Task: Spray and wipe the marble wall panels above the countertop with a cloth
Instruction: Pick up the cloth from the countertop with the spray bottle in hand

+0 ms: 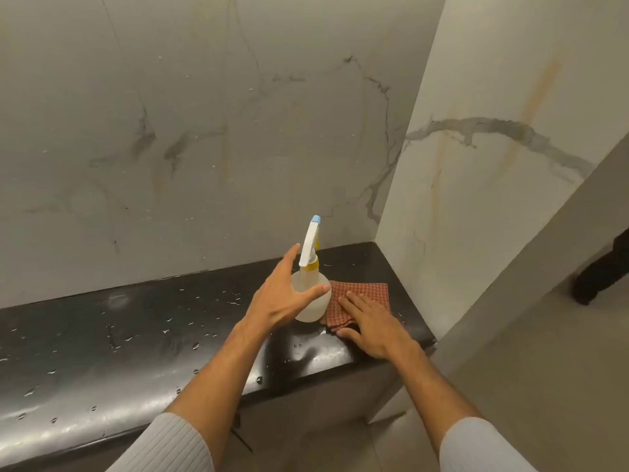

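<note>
A translucent spray bottle [311,306] with a white trigger head, yellow collar and blue nozzle stands upright on the black countertop [136,335] near the corner. My left hand [282,298] is spread open around its body, thumb across the front, fingers apart. A reddish checked cloth [369,294] lies flat on the countertop just right of the bottle. My right hand [371,327] rests flat on the cloth, fingers extended. The grey-veined marble wall panel [187,131] rises behind the countertop, dotted with droplets.
A second marble panel [476,199] with orange streaks forms the right side of the corner. Water droplets cover the countertop. A beige wall edge [544,284] runs down the right, with floor below and a dark object [602,270] at the far right.
</note>
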